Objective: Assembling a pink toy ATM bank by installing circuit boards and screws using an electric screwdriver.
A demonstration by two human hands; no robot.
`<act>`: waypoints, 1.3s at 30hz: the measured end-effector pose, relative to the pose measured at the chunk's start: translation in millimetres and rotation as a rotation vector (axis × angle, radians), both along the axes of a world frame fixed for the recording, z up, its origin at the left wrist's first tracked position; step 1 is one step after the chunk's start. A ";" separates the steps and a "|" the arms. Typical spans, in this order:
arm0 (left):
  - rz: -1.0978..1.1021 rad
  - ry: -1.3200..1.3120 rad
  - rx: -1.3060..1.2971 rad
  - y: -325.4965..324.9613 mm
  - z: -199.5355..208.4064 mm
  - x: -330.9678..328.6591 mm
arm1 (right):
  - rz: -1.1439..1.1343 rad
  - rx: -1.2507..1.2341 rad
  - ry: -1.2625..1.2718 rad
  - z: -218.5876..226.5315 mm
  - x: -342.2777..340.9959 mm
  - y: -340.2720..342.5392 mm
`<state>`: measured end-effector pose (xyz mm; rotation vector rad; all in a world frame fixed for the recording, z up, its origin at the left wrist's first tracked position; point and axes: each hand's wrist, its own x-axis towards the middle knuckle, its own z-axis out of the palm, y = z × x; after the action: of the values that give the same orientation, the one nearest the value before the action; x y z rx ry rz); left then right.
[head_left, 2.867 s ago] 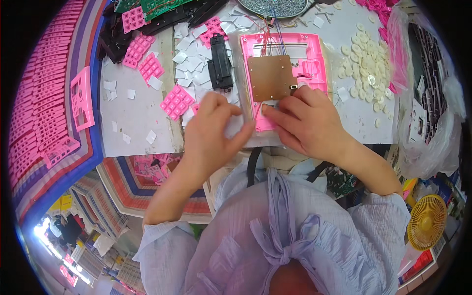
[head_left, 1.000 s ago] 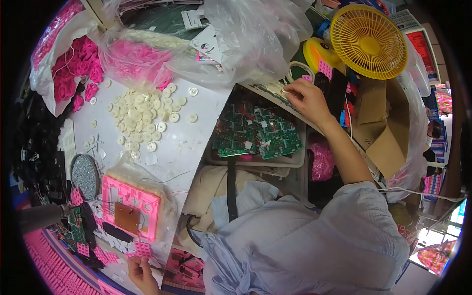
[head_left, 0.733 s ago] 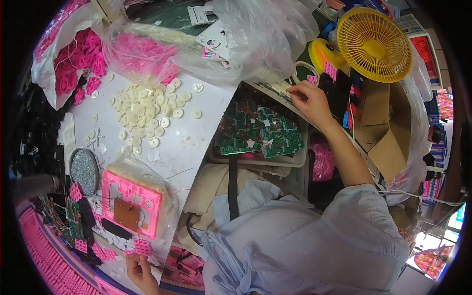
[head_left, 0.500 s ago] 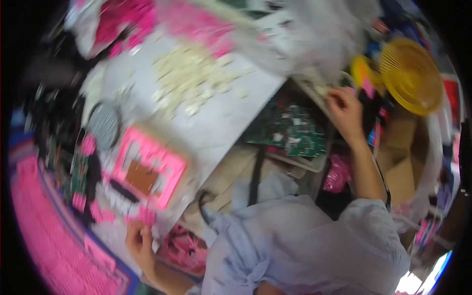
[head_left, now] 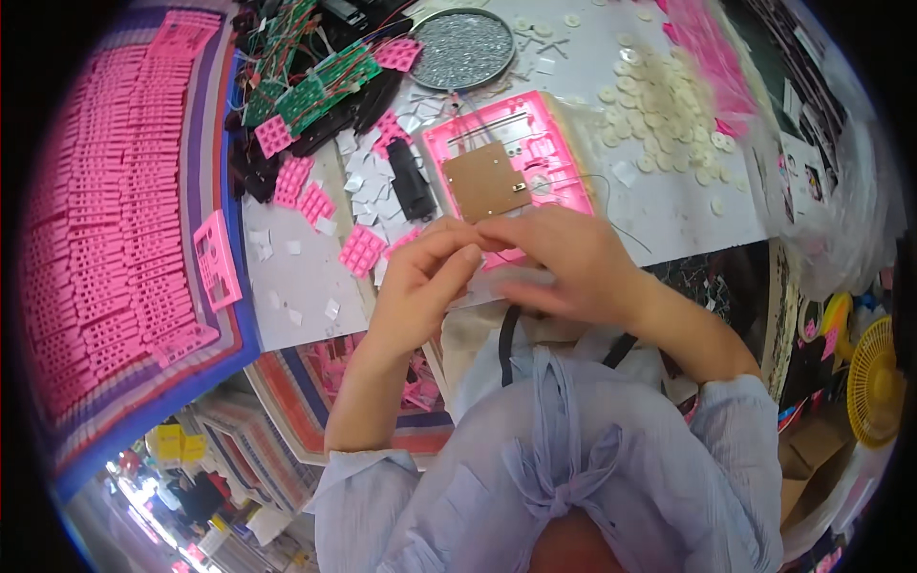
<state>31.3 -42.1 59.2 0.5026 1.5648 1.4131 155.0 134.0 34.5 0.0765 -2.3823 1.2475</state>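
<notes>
Both hands meet over the near edge of a pink plastic casing (head_left: 565, 153) lying on the white table. A brown square board (head_left: 487, 181) with thin wires sits inside the casing. My left hand (head_left: 420, 286) is closed, thumb and fingers pinched together; whatever they hold is hidden. From the right, my right hand (head_left: 573, 263) reaches across with its fingertips at the left fingers, its lower part blurred. Left of the casing lie a black oblong part (head_left: 411, 179) and a pink button pad (head_left: 362, 250), among small white squares (head_left: 368, 181).
Pale round discs (head_left: 659, 115) are heaped at the right back. A round dish of small metal pieces (head_left: 461, 50) stands behind the casing. Green circuit boards (head_left: 325, 86) with wires lie at the back left. Stacked pink casings (head_left: 115, 210) fill the far left. A yellow basket (head_left: 874, 382) stands right.
The view has swung round. My right hand has come from the bin area at right, my left from beside a pink button pad; both are now together at the casing's near edge.
</notes>
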 end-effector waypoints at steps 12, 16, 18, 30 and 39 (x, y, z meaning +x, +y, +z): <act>-0.273 0.680 -0.530 -117.1 -14.6 6.7 | 0.105 0.062 -0.322 4.5 29.7 28.3; -0.593 0.633 -0.872 -158.0 -22.9 3.3 | 0.104 0.022 -0.350 -4.4 37.9 20.9; -0.697 0.667 -0.922 -160.3 -15.8 8.5 | 0.064 0.025 -0.352 -5.9 37.2 18.5; -0.440 1.631 0.211 -13.2 -55.3 -12.5 | 0.094 0.073 -0.282 10.9 28.8 28.6; -0.303 1.084 0.247 22.4 -41.5 4.1 | -0.031 -0.338 -0.440 0.3 37.0 11.0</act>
<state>35.4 -19.8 17.7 1.7874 1.9775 1.1244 191.9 145.0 34.8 -0.3745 -2.4627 1.7820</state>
